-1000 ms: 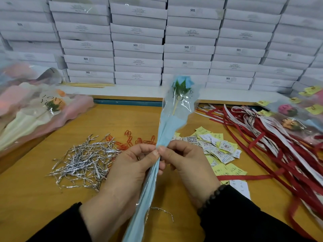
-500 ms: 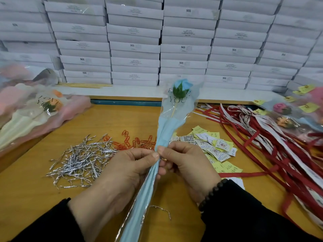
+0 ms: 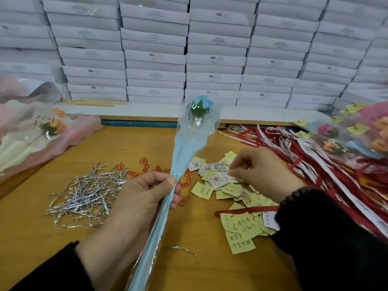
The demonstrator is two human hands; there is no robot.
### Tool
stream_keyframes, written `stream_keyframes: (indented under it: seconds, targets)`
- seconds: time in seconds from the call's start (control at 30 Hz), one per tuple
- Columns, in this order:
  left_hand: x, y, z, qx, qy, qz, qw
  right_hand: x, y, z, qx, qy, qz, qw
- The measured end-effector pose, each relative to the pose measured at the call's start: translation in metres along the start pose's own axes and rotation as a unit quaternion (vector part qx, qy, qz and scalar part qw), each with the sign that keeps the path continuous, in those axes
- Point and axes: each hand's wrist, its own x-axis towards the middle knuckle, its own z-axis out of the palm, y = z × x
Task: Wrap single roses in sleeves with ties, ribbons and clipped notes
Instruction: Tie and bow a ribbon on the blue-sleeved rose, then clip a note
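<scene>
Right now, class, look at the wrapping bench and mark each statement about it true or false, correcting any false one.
1. The left hand holds the blue sleeved rose upright by the gathered neck of its sleeve. True.
2. The right hand shares the grip on the sleeve. False: it reaches over the pile of paper notes to the right of the sleeve.
3. The silver twist ties lie to the left of the sleeve. True.
4. The ribbons are green. False: they are red and white.
5. The red paper clips lie on the white boxes. False: they lie on the wooden table.
</scene>
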Motion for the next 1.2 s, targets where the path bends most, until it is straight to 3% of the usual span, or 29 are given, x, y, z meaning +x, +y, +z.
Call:
stream_keyframes:
  seconds: [0.1,0.17,0.3,0.57,0.83,1.03,1.2]
  targets:
    - [0.002,0.000,0.000,-0.009,0.006,0.000,1.000,0.002,0.021,-0.034,-0.093,0.051,0.023,0.994]
    - [0.002,-0.001,0.001,-0.020,0.007,-0.010,1.000,0.000,0.035,-0.055,-0.161,0.038,0.059,0.985]
    - [0.002,-0.003,0.002,-0.043,0.009,-0.032,0.999,-0.008,0.050,-0.081,-0.190,-0.083,0.134,0.969]
    - [0.003,-0.002,0.001,-0.050,0.004,-0.044,0.998,-0.009,0.059,-0.069,-0.303,-0.243,0.171,0.905]
    - [0.002,-0.003,0.000,-0.059,0.003,-0.052,0.997,-0.007,0.061,-0.062,-0.286,-0.234,0.166,0.914]
    - [0.002,-0.003,0.000,-0.058,0.001,-0.049,0.997,-0.005,0.067,-0.066,-0.243,-0.160,0.124,0.949]
    - [0.002,-0.004,-0.001,-0.045,0.001,-0.046,0.998,-0.006,0.063,-0.062,-0.227,-0.247,0.145,0.931]
